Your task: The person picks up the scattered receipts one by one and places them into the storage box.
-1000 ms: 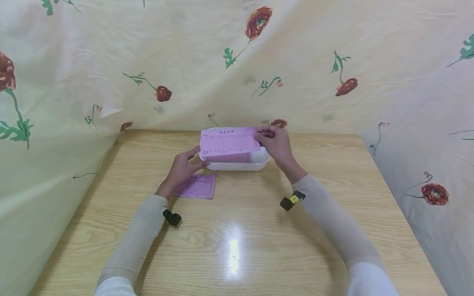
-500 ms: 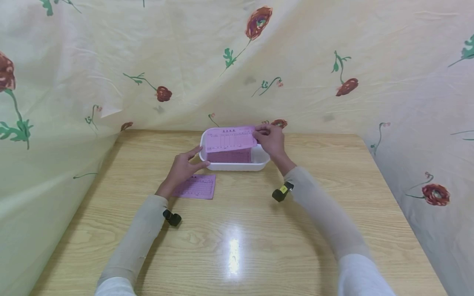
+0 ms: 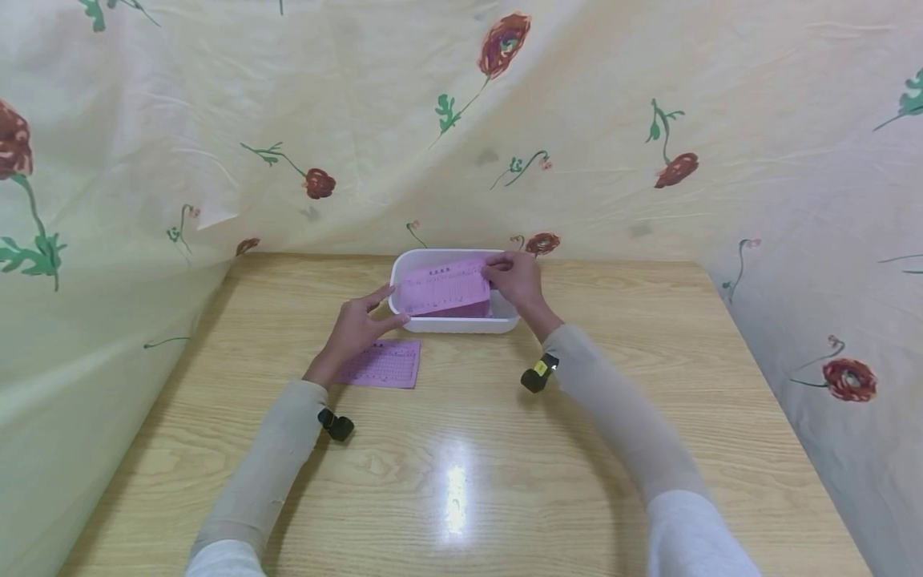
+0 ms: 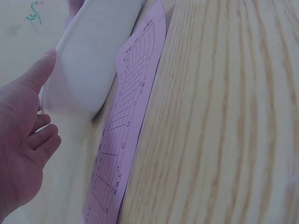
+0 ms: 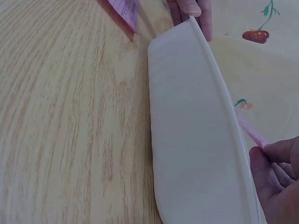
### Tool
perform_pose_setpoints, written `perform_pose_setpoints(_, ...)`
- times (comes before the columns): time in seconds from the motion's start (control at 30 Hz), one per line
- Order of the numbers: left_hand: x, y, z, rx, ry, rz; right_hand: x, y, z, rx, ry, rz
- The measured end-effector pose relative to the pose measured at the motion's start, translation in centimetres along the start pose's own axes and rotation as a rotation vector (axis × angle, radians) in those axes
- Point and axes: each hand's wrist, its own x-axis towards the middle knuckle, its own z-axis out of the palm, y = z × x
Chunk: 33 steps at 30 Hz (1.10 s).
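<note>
A white plastic tub (image 3: 461, 325) stands near the back edge of the table. My left hand (image 3: 355, 327) grips its left end, the thumb on the rim in the left wrist view (image 4: 46, 58). My right hand (image 3: 517, 280) pinches the right end of a pink printed paper slip (image 3: 443, 288), tilted inside the tub opening. Beneath it, more pink paper (image 3: 472, 310) lies in the tub. Another pink slip (image 3: 385, 365) lies flat on the table, partly under my left wrist. In the right wrist view, the tub wall hides most of the held slip (image 5: 252, 130).
The wooden table (image 3: 447, 425) reaches forward to a hanging cloth (image 3: 360, 120) with printed red flowers, which also runs along both sides. A bright light reflection lies on the table's front middle.
My right hand has moved left and slightly down with the pinched slip, which has dropped from above the rim into the tub opening. My left hand keeps its place on the tub.
</note>
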Motion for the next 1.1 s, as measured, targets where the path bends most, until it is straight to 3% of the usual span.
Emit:
perform_pose_setpoints(0.4, 0.0, 0.1, 0.2, -0.004, -0.005, 0.005, 0.2, 0.6, 0.4, -0.035, -0.063, -0.020)
perform_pose_setpoints(0.7, 0.0, 0.2, 0.0, -0.005, -0.004, -0.006, -0.4, 0.1, -0.7, 0.013, -0.076, -0.054)
perform_pose_setpoints(0.9, 0.0, 0.2, 0.0, -0.005, -0.004, -0.013, -1.8, -0.9, -1.9, 0.080, -0.099, -0.077)
perform_pose_setpoints(1.1, -0.2, 0.2, 0.0, -0.009, -0.005, -0.012, -3.7, -2.0, -2.6, 0.136, -0.132, -0.152)
